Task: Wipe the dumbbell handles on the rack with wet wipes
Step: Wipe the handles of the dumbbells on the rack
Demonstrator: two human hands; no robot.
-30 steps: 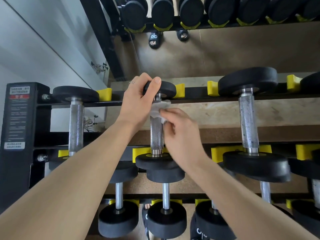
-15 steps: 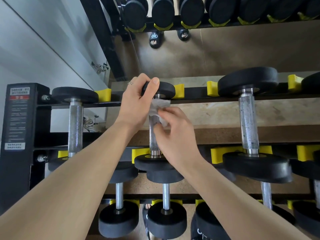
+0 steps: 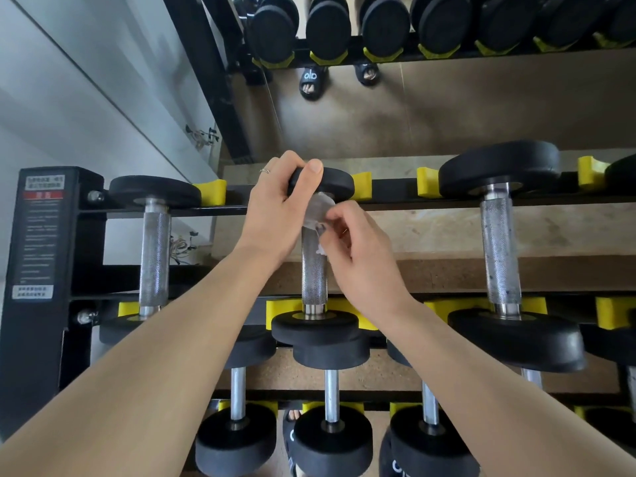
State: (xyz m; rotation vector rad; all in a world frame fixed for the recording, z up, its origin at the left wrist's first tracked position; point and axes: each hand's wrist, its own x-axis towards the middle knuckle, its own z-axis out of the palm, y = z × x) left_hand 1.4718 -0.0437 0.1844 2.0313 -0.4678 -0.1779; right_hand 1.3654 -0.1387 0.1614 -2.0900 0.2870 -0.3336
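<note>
Wiping the middle dumbbell (image 3: pixel 315 270) on the rack (image 3: pixel 51 235)

Left hand (image 3: pixel 278 215) grips its far head; right hand (image 3: pixel 358 259) fingers pinch the wet wipe (image 3: pixel 318 211) against the handle.

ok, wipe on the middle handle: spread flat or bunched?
Bunched. The wet wipe is crumpled against the middle dumbbell handle, pinched by the right hand.

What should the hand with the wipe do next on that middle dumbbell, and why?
Probably slide the wet wipe down the handle. The right hand pinches it at the handle's far end, just under the head that the left hand grips, and the knurled metal nearer the camera is bare.
</note>
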